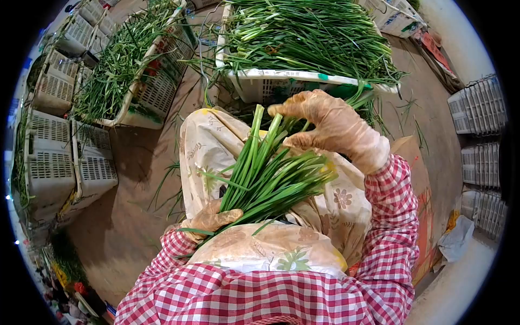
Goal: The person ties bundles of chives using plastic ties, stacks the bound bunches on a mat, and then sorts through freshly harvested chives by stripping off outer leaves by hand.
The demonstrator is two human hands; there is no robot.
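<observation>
Over my lap lies a bunch of green chives (246, 168), with its pale stem ends pointing up and away from me. My left hand (213, 219), in a thin glove, is closed around the leafy lower end, its thumb across the blades. A further spread of chives (298, 176) fans to the right beside the upright stems. My gloved right hand (336, 124) is just right of the stem ends, thumb and curved fingers apart, with nothing visible gripped between them. A patterned apron (203, 141) covers my legs.
Ahead stands a white crate (265, 86) heaped with chives. A second crate (143, 100) at the left holds loose greens. More crates (51, 157) line the left side, and stacked grey crates (479, 111) the right. A plastic bag (456, 238) lies at right.
</observation>
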